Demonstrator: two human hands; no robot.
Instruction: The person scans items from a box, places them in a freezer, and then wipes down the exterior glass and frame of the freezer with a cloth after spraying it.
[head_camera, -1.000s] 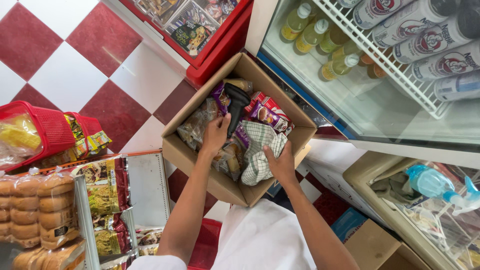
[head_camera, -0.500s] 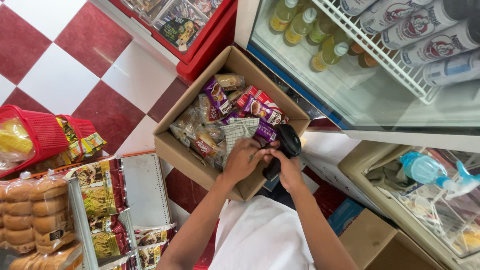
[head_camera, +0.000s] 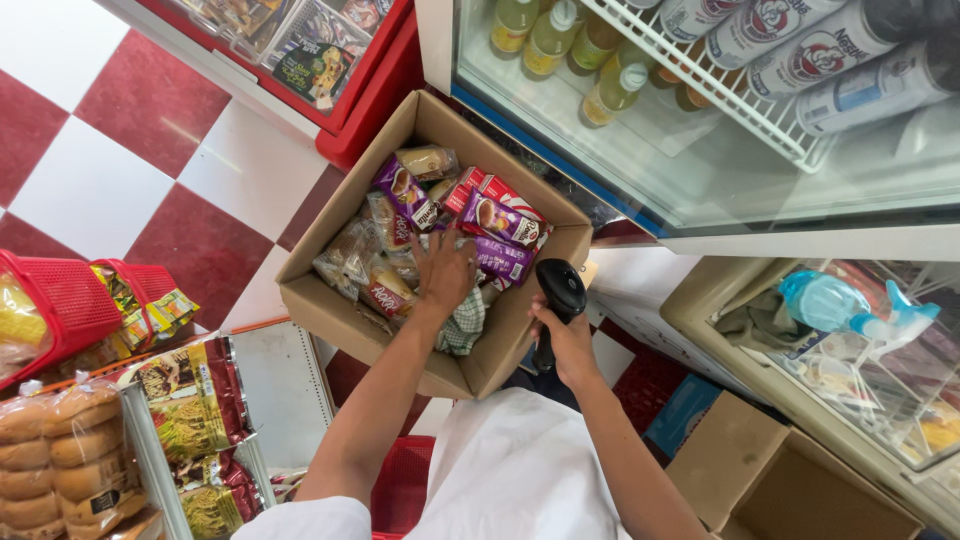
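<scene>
An open cardboard box (head_camera: 330, 305) rests in front of me, packed with several snack packets in purple, red and clear wrappers (head_camera: 495, 215). My left hand (head_camera: 443, 272) reaches into the box, palm down with fingers spread on the packets. A checked cloth (head_camera: 465, 325) lies under that wrist. My right hand (head_camera: 563, 338) is outside the box's right wall, closed around a black handheld scanner (head_camera: 558, 292) whose head points up.
A glass-door fridge (head_camera: 700, 160) with bottles and cans stands at the upper right. A red display case (head_camera: 320, 60) is above the box. Red baskets (head_camera: 70, 300) and bread bags (head_camera: 60, 450) sit left. Another carton (head_camera: 770, 470) and a spray bottle (head_camera: 850, 310) are right.
My left hand has gone back into the box onto the packets. My right hand has pulled out to the right of the box with the black scanner raised.
</scene>
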